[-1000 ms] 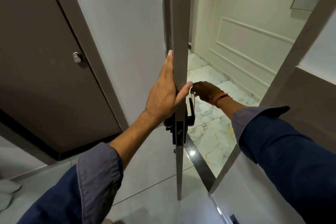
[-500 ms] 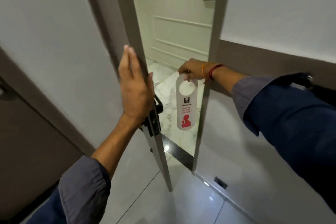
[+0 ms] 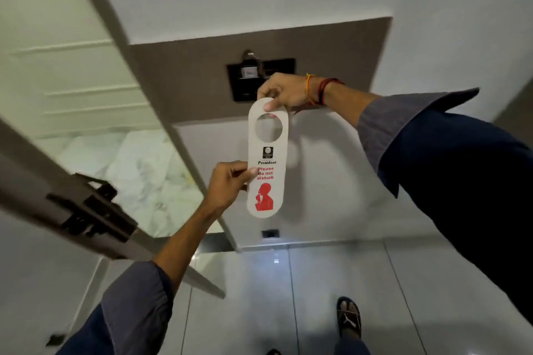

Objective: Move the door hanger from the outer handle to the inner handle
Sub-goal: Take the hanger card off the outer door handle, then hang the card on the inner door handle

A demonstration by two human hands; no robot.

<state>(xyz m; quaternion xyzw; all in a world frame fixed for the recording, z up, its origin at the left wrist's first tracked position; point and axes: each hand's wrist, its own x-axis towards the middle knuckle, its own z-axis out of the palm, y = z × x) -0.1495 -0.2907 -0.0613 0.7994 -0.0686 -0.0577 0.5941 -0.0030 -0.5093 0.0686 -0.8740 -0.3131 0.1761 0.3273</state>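
A white wall fills the top and right of the frame, with a brown panel (image 3: 202, 78) set into it at the upper middle; on that panel sits a dark wall plate (image 3: 261, 79) holding a small card or key, its detail too blurred to read. Glossy pale floor tiles (image 3: 331, 297) run across the bottom of the frame and mirror a small point of light. At the left the open door (image 3: 34, 179) cuts across the picture edge-on, its black handle set (image 3: 92, 207) jutting out at the lower left, and beyond the door frame a white marble floor (image 3: 150, 170) and a panelled pale wall show in the upper left. In the centre the door hanger (image 3: 267, 157) hangs upright in the air, off both handles, a long white card with a round hole near its top, the words "Please do not disturb" in red and a red figure below. The right hand (image 3: 284, 92) pinches its top edge above the hole, thumb on the front face. The left hand (image 3: 230, 183) is closed on its left edge at mid-height, thumb over the print. Both sleeves are dark blue with grey cuffs, and red and yellow threads (image 3: 317, 91) circle the right wrist. A sandalled foot (image 3: 349, 317) stands at the bottom right.
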